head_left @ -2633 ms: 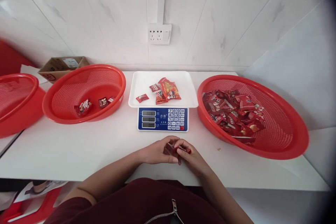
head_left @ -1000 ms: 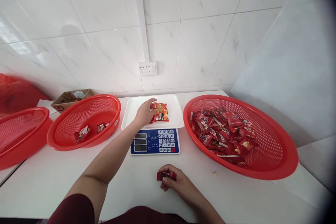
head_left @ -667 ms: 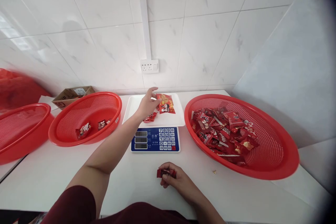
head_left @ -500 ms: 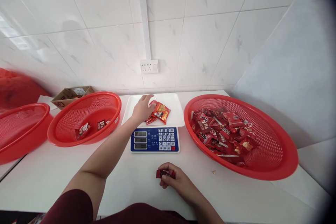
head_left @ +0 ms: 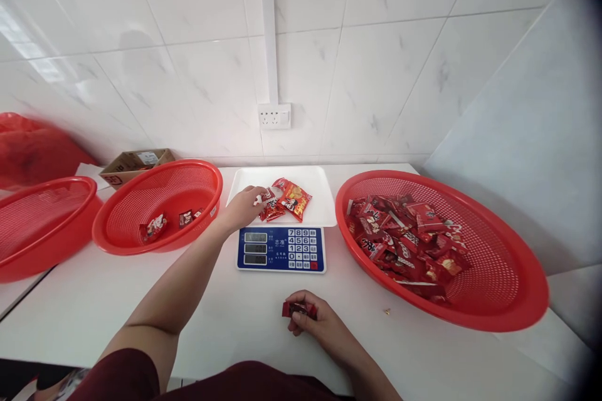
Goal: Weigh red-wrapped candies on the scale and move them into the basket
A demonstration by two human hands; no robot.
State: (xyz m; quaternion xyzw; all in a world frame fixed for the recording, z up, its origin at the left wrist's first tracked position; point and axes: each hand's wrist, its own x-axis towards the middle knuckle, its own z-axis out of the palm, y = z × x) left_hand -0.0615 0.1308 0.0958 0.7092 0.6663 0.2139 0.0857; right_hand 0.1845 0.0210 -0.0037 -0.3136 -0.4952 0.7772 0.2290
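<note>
My left hand [head_left: 243,208] is over the left side of the scale's white weighing tray [head_left: 239,183]. Its fingers are apart and hold nothing, the tips beside several red snack packets [head_left: 295,200] that overlap in the tray's middle. Over the table in front of the scale, my right hand [head_left: 310,316] is closed around a small dark red snack packet [head_left: 292,309]; the fingers cover part of it. Between the hands lies the scale's blue keypad panel [head_left: 281,250], with displays on its left and number keys on its right.
At right stands a large red basket [head_left: 522,276] heaped with red packets. To the left, a red basket [head_left: 110,232] holds a few packets, beside another red basket [head_left: 47,250]. A cardboard box [head_left: 122,169] and red bag [head_left: 37,150] stand behind. A tiny gold bit [head_left: 387,311] lies on the table.
My left hand has drawn back to the left from the packets on the tray, uncovering more of them. My right hand keeps its packet in nearly the same place. The view has shifted slightly.
</note>
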